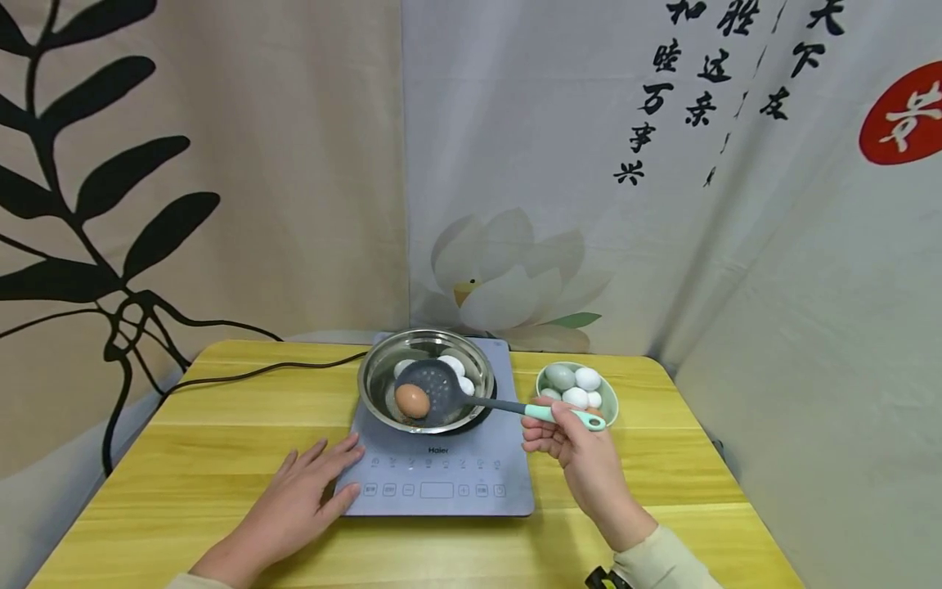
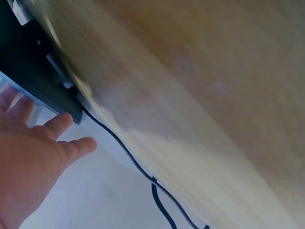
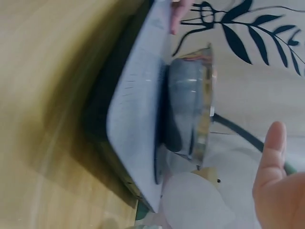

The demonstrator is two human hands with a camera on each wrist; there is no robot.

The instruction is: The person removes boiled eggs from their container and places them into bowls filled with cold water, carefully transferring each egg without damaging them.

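Observation:
My right hand (image 1: 577, 458) grips the mint-green end of a slotted skimmer spoon (image 1: 499, 404), whose dark grey head is over a steel bowl (image 1: 365, 391). A brown egg (image 1: 412, 402) lies in that head. Several white eggs (image 1: 452, 365) are in the bowl, partly hidden behind the skimmer. The bowl stands on a Haier induction cooktop (image 1: 478, 466). With fingers spread, my left hand (image 1: 298, 499) touches the cooktop's left edge. In the right wrist view the skimmer handle (image 3: 243, 132) runs from the bowl rim to the right hand (image 3: 279, 186).
A pale green bowl (image 1: 612, 406) of several white and greenish eggs (image 1: 561, 376) stands right of the cooktop, just beyond the right hand. A black power cord (image 1: 257, 372) crosses the table's left back. Fabric with a plant print and writing hangs behind the wooden table (image 1: 648, 474).

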